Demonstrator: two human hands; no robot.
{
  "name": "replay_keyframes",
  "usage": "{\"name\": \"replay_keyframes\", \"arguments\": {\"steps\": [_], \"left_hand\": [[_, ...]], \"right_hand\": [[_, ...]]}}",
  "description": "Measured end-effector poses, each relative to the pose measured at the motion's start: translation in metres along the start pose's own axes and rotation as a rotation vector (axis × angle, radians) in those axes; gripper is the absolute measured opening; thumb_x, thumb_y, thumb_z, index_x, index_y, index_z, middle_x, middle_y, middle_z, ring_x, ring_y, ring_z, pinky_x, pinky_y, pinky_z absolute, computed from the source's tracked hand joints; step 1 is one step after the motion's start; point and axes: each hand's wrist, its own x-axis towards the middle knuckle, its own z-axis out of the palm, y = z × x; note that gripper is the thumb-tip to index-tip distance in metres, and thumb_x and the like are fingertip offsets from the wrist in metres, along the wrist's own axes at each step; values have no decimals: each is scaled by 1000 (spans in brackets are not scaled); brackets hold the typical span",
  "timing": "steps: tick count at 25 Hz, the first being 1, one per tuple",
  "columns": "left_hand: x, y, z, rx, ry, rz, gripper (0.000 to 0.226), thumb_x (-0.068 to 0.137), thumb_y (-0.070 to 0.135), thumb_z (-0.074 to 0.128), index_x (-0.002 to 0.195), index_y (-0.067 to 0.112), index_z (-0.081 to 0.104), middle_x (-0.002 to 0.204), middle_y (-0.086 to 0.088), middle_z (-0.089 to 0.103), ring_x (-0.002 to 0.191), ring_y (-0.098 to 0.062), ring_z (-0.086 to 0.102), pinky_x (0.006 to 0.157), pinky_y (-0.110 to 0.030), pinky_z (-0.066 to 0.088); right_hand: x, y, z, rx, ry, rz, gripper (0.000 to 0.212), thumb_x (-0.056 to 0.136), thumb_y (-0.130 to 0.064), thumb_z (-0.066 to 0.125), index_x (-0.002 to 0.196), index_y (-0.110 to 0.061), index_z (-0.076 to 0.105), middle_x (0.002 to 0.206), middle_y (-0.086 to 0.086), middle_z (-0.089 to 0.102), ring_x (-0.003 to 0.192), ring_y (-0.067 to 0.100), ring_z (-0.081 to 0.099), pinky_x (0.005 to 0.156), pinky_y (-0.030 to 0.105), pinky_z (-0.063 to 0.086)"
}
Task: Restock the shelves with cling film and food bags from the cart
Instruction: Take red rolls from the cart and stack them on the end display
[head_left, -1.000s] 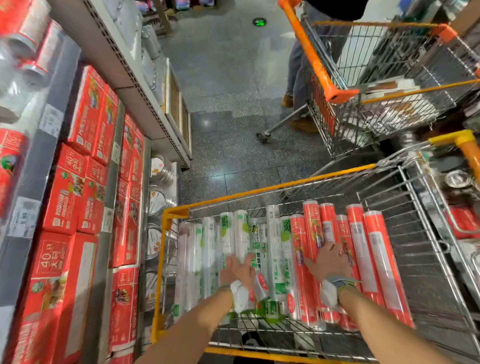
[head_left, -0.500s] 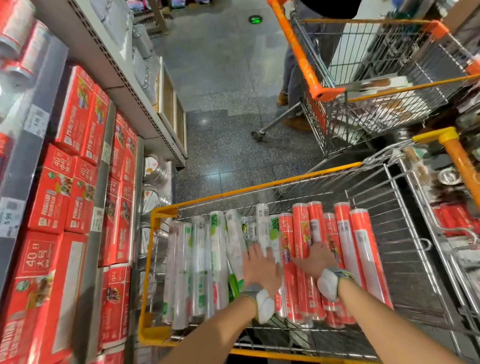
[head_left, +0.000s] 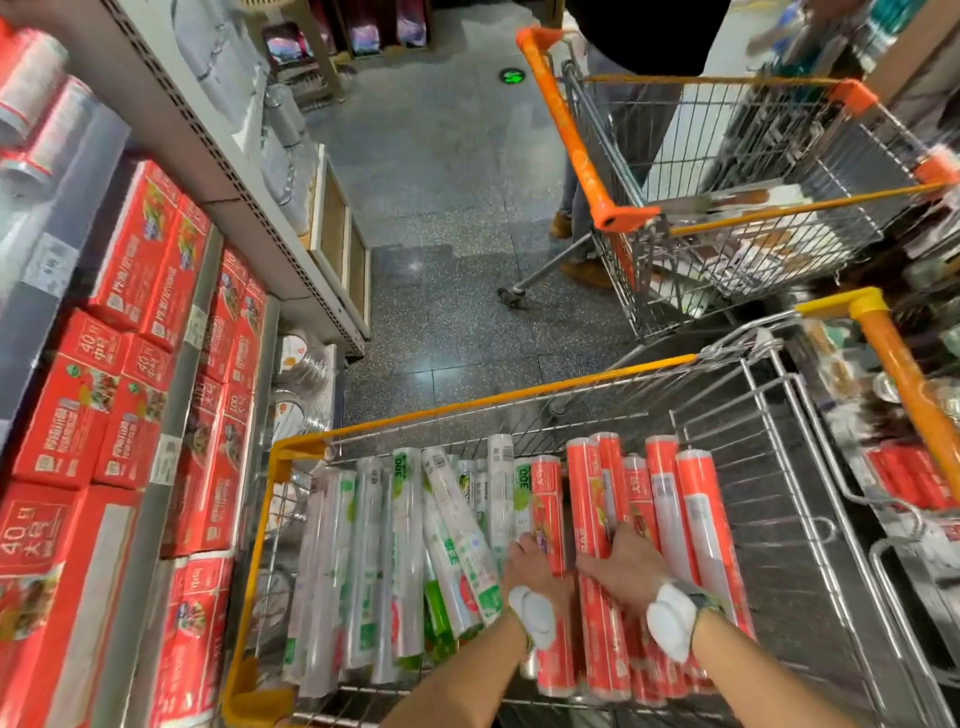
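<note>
Gathering red rolls (head_left: 597, 499) from the cart (head_left: 467, 406)

Right hand (head_left: 621, 566) curls over two rolls lying in the basket. Left hand (head_left: 537, 569) rests on the neighbouring roll, grip unclear. Best to squeeze few together, lift level, then swing left to the shelves (head_left: 179, 395).

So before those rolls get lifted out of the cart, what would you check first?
1. Hands on the stock: ok, the left hand and right hand both rest on the red rolls in the yellow cart.
2. Grip closed round a roll: cannot tell, the fingers are blurred.
3. Neighbouring green-and-white rolls settled: not ok, one lies tilted across the others.
4. Free slot on the shelf: cannot tell; the red boxes look tightly packed.
5. Way to the shelf: ok, the orange cart stands off to the right.
</note>
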Motion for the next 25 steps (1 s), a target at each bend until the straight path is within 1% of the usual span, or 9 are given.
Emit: {"name": "replay_keyframes", "arguments": {"steps": [3,6,9,13,16,18,21,23,25], "left_hand": [[-18,-4,-27,-272,-86,-54,70,66,65,60,111,12,65,105,-8,70,90,-21,70,76,-33,60],[-62,-11,-62,-444,-139,-21,31,89,42,68,106,17,58,91,2,65,78,-10,64,69,-20,57],[-120,-15,-90,-541,62,-54,62,83,38,75,130,13,44,112,-1,62,97,-18,64,83,-34,57],[-213,-27,-139,-687,383,1,62,78,31,83,131,15,54,113,0,67,92,-12,62,89,-32,54],[-277,-47,-174,-658,567,40,48,74,43,82,112,20,64,92,9,67,75,-4,59,73,-24,49],[-327,-66,-197,-652,721,73,56,71,46,82,117,19,64,96,9,65,78,-2,59,75,-17,44],[-399,-92,-223,-590,918,97,49,76,43,81,117,23,62,106,6,67,89,2,58,81,-17,42],[-450,-112,-235,-567,1038,90,27,81,38,78,100,26,63,91,10,67,73,13,54,73,-13,44],[-492,-130,-244,-544,1149,68,34,75,52,78,95,29,63,83,18,66,71,11,56,75,-20,50]], "right_hand": [[-4,-9,-14,12,-59,-99,44,85,-37,71,114,-33,38,84,-11,62,66,6,67,50,19,52],[-17,-28,-17,36,-63,-189,35,82,-40,73,105,-26,50,85,-6,68,67,11,70,53,28,57],[-49,-54,-18,179,-117,-322,31,80,-38,75,98,-21,57,83,5,73,65,21,72,49,36,57],[-105,-111,-13,266,-237,-444,42,79,-26,76,109,-9,51,82,13,72,69,33,73,54,58,57],[-154,-159,-4,367,-303,-536,51,78,-21,78,114,-2,46,84,18,69,67,33,70,57,50,59],[-190,-193,10,394,-327,-646,56,72,-28,82,113,-1,57,83,14,70,61,21,69,55,38,60],[-247,-238,32,494,-457,-777,20,84,-15,74,98,-9,62,86,15,70,57,17,69,47,36,58],[-293,-261,47,517,-561,-837,20,83,-17,75,96,-9,62,92,20,71,61,25,69,49,40,58],[-334,-277,57,532,-634,-899,19,86,-17,73,95,-5,61,90,18,70,60,24,70,47,34,58]]}}
